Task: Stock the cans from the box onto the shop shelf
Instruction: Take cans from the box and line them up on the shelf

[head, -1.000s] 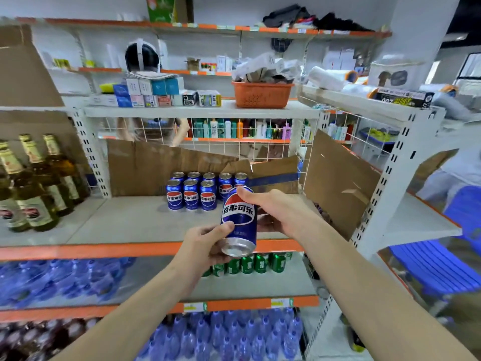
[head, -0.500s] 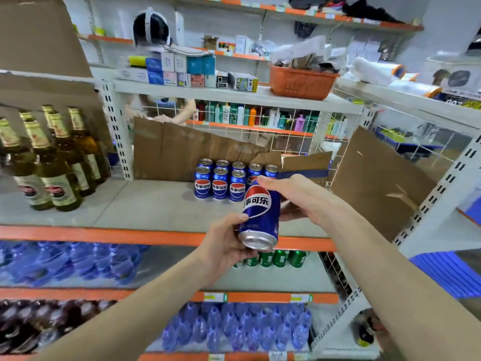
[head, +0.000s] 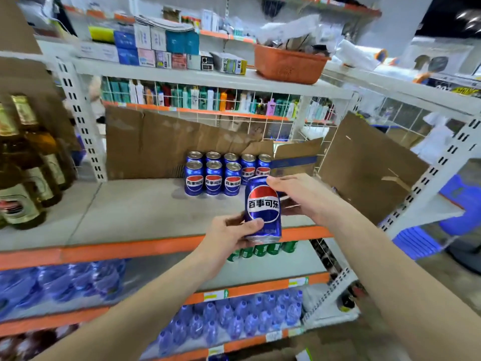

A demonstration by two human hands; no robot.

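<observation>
The can (head: 263,209) is shiny blue with a red, white and blue round sign and white letters on its front, and it stands almost straight up in the air, just in front of the orange edge of the shelf (head: 145,212). The left hand (head: 231,234) wraps around its bottom from the left, and the right hand (head: 299,195) curls over its top from the right. Farther back on the shelf, more blue cans (head: 221,173) stand in two rows.
</observation>
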